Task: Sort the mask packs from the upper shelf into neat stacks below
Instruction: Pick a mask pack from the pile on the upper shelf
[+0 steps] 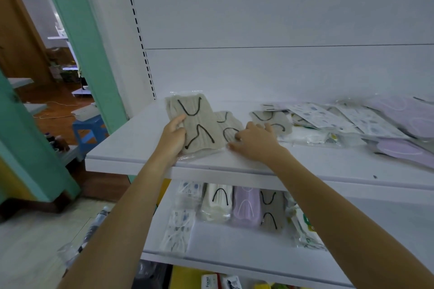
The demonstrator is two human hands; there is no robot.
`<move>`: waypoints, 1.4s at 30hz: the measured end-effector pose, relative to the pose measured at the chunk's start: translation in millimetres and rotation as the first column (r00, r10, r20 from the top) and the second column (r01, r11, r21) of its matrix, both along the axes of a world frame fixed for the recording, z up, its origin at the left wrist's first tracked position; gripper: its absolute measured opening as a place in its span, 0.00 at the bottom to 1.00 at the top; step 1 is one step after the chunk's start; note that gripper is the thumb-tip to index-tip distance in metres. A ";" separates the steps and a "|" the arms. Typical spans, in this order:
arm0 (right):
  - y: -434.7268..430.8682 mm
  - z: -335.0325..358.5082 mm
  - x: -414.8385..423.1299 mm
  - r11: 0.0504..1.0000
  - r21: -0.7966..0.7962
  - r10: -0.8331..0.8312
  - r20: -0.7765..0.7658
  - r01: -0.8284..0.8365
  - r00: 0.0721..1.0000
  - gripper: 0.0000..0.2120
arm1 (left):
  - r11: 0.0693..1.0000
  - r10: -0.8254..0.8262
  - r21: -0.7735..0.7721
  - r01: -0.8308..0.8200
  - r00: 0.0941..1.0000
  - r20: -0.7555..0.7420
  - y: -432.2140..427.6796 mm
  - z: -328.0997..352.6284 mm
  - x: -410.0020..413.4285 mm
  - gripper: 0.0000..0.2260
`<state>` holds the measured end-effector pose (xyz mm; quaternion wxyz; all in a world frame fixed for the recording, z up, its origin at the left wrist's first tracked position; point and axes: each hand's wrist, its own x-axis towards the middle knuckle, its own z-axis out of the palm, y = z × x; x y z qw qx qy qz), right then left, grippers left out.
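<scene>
On the upper shelf my left hand grips a beige mask pack with black ear loops at its left edge, thumb on top. My right hand lies over a second beige pack, its fingers curled at the pack's near edge. A third beige pack lies just right of that hand. Patterned white packs and lilac packs lie loosely at the right. On the lower shelf stand a patterned stack, a white stack, a lilac stack and a beige stack.
White back panel and a slotted upright rise behind the upper shelf. A green-printed pack lies at the right of the lower row. Below are coloured boxes. To the left stand a green door frame and a blue stool.
</scene>
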<state>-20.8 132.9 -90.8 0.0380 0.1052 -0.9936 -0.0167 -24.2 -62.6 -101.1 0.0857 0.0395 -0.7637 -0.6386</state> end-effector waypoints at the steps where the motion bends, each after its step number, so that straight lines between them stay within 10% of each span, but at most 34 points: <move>1: -1.2 -1.2 0.4 1.000 -0.013 -0.008 -0.025 0.008 1.000 0.25 | 1.000 0.008 -0.006 -0.008 1.000 0.000 1.0 0.3 0.3 0.23; 7: -1.9 -11.2 2.9 0.936 -0.352 -0.164 -0.367 0.026 0.916 0.20 | 0.999 0.017 -0.050 -0.017 1.000 -0.003 2.6 0.9 5.2 0.22; 11: -18.2 -8.1 12.9 0.805 -0.512 -0.091 -0.607 -0.301 0.789 0.20 | 0.999 -0.040 0.009 0.040 0.999 -0.023 6.9 7.5 9.3 0.12; 16: -35.3 -18.4 25.6 0.843 -0.413 0.252 -0.263 -0.345 0.931 0.17 | 0.996 -0.067 0.053 0.067 0.998 -0.003 4.3 6.2 8.3 0.06; 19: -19.6 -8.5 23.0 0.867 -0.471 0.030 -0.279 -0.164 0.960 0.19 | 0.997 -0.073 -0.031 0.071 0.997 -0.038 1.3 2.5 7.7 0.08; 24: 19.1 -2.1 17.9 0.956 -0.008 -0.295 -0.047 0.295 0.954 0.27 | 0.994 -0.111 -0.008 0.111 0.987 -0.115 -4.9 -3.2 2.9 0.28; 27: 16.6 -3.8 20.9 0.970 -0.056 -0.242 -0.124 0.236 0.962 0.19 | 0.990 -0.141 -0.019 0.140 0.980 -0.141 -5.1 -4.9 0.8 0.38; 37: -20.7 3.1 28.3 0.846 -0.533 -0.267 -0.453 -0.017 0.851 0.13 | 0.990 -0.118 -0.091 0.111 0.990 -0.072 3.6 2.3 9.3 0.06; 42: -56.7 0.3 42.5 0.795 -0.591 -0.276 -0.551 -0.136 0.787 0.12 | 0.989 -0.151 -0.020 0.149 0.984 -0.090 4.8 3.3 13.8 0.08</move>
